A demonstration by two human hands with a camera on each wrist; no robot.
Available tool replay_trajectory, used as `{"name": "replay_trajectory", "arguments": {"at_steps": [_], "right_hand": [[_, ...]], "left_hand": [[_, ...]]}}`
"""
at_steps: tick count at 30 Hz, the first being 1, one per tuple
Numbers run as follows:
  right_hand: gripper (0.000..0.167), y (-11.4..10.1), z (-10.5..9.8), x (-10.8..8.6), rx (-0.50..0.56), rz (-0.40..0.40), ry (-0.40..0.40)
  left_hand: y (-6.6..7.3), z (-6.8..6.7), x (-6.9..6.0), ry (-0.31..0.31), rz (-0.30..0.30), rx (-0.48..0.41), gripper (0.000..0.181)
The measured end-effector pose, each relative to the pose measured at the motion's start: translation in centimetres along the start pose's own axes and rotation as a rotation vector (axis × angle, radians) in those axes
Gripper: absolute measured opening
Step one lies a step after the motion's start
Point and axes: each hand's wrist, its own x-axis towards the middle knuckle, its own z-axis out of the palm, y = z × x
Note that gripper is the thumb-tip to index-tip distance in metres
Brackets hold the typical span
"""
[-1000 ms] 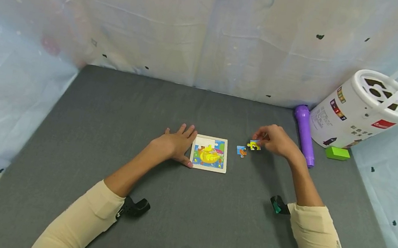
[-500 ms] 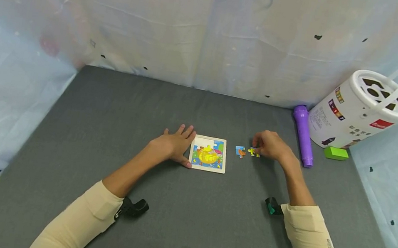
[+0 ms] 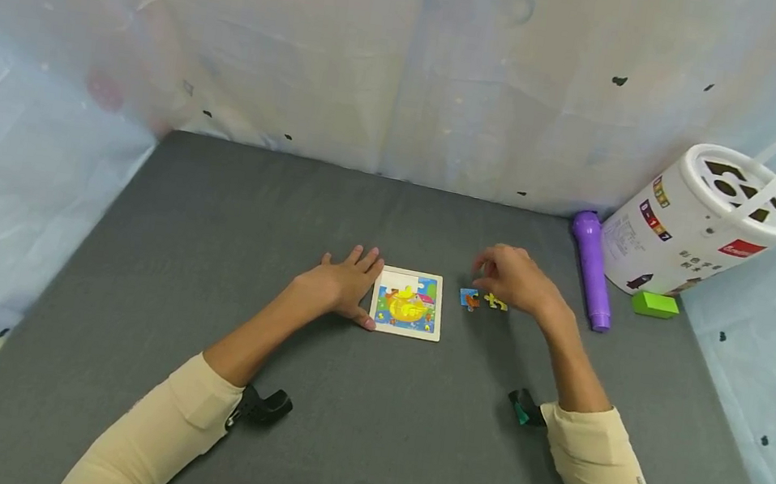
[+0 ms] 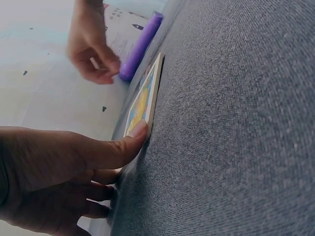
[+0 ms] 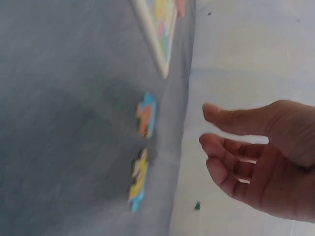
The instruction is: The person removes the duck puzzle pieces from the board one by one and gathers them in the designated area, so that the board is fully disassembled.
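A wooden-framed jigsaw puzzle (image 3: 406, 330) with a yellow duck picture lies flat on the grey table, its upper left part without pieces. My left hand (image 3: 338, 283) rests beside the frame's left edge, fingers spread, thumb (image 4: 130, 142) touching the lower left corner. To the right of the frame lie a blue and orange puzzle piece (image 3: 469, 298) and a yellow puzzle piece (image 3: 495, 301). Above these two pieces hovers my right hand (image 3: 517, 279). In the right wrist view its fingers are loosely bent, with a gap below the thumb (image 5: 236, 120) and nothing held.
A purple microphone-shaped tube (image 3: 592, 270) lies at the right. Behind it a white lidded bucket (image 3: 692, 225) with a handle leans, and a green block (image 3: 655, 305) sits at its foot. Pale sheeting (image 3: 352, 66) hangs along the table's far edge.
My right hand put the yellow piece down a little nearer to me, let go, and lifted to the left over the blue and orange piece. My left hand stays at the frame.
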Motion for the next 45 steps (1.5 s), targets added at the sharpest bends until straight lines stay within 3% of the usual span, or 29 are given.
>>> {"name": "replay_trajectory", "arguments": {"at_steps": [6, 16, 25, 32, 39, 45], "right_hand": [[0.026, -2.3, 1.0, 1.0, 0.057, -0.084, -0.034], [0.033, -4.2, 5.0, 1.8, -0.039, -0.019, -0.088], [0.033, -4.6, 4.9, 2.2, -0.066, -0.005, -0.100], [0.033, -4.4, 4.9, 2.3, -0.016, -0.013, -0.071], [0.041, -4.7, 5.3, 2.9, -0.125, 0.071, -0.071], [0.043, -4.8, 5.6, 3.5, -0.174, 0.074, -0.078]], "left_hand": [[-0.2, -0.1, 0.0, 0.003, 0.000, 0.001, 0.113], [-0.2, 0.0, -0.1, -0.005, 0.015, -0.008, 0.113], [-0.2, 0.2, -0.1, 0.008, 0.018, -0.007, 0.112], [-0.2, 0.1, 0.1, 0.002, 0.017, 0.001, 0.112], [0.1, -0.1, 0.2, 0.010, 0.023, -0.004, 0.111], [0.0, 0.1, 0.3, 0.006, 0.015, 0.006, 0.111]]}}
